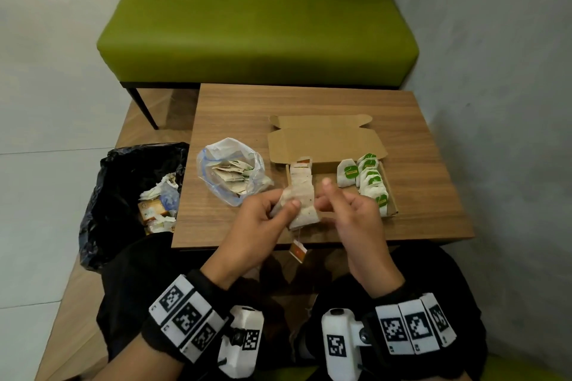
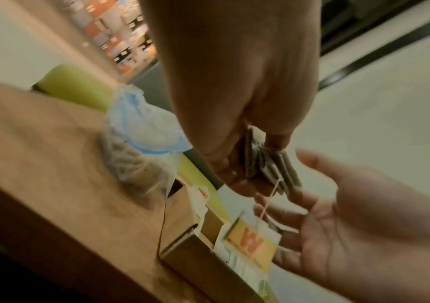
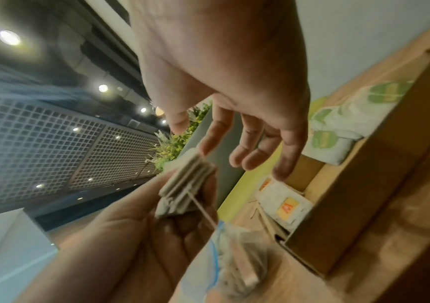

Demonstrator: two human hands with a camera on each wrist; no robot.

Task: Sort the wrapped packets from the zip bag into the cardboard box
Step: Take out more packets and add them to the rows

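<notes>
A: Where are you in the sort?

B: Your left hand (image 1: pixel 263 213) pinches a stack (image 1: pixel 301 201) of packets, one tag (image 1: pixel 298 251) dangling on its string. Bag (image 1: pixel 230 170) at 9 o'clock of the stack, still holding packets.

A: And next?

B: Your right hand (image 1: pixel 356 213) hangs slack and empty beside it. Box (image 1: pixel 390 204) at 2 o'clock: orange-tagged row left, green right. I'd say peel one packet off and match its row.
</notes>
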